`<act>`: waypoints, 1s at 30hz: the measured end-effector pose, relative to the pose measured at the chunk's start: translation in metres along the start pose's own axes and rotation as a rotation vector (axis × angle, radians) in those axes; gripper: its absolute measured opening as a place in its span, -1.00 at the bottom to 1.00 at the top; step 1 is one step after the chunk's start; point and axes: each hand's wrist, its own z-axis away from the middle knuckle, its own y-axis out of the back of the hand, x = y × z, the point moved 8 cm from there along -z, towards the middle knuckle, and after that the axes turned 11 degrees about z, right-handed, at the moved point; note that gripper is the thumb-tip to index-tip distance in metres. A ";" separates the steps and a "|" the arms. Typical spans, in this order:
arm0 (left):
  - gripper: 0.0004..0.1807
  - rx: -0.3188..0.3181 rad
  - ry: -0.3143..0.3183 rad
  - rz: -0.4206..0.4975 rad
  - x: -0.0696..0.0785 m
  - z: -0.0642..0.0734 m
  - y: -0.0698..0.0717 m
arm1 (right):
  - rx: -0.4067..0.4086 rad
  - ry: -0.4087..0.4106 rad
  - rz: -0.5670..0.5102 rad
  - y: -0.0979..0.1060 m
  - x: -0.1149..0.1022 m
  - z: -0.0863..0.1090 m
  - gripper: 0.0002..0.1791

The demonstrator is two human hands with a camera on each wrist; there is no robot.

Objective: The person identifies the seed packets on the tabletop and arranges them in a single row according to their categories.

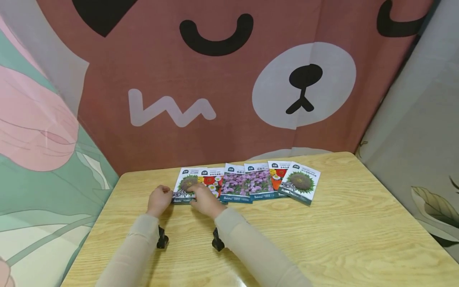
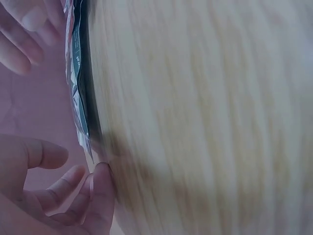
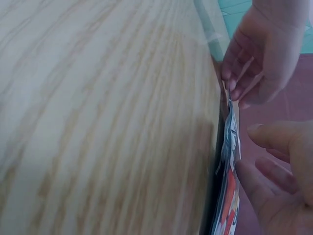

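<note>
A row of overlapping seed packets lies near the table's far edge. At its left end is a sunflower seed packet (image 1: 186,181), whose lower left side my left hand (image 1: 160,200) touches with its fingertips. The left thumb stands apart from the packet in the left wrist view. My right hand (image 1: 206,199) reaches over the same packet, a fingertip resting on its printed face in the right wrist view. A red-flower seed packet (image 1: 216,181) shows beside it, partly covered. Two purple-flower seed packets, left (image 1: 234,185) and right (image 1: 259,183), follow in the middle.
At the row's right end another sunflower packet (image 1: 300,181) lies tilted over a second red-flower packet (image 1: 277,175). The wooden table (image 1: 340,239) meets a bear-printed curtain (image 1: 229,139) at the back. Black wrist mounts (image 1: 217,240) hang under both sleeves.
</note>
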 end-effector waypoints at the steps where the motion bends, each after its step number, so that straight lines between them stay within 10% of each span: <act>1: -0.59 0.002 -0.007 0.001 0.001 0.000 0.000 | -0.005 0.003 0.014 -0.002 -0.001 0.000 -0.52; 16: -0.59 -0.009 0.027 0.126 0.000 0.002 0.000 | 0.010 0.041 0.083 -0.013 -0.012 0.000 -0.56; 30: -0.47 -0.100 0.205 0.673 -0.004 0.014 -0.002 | 0.014 0.069 0.048 -0.009 -0.022 0.008 -0.63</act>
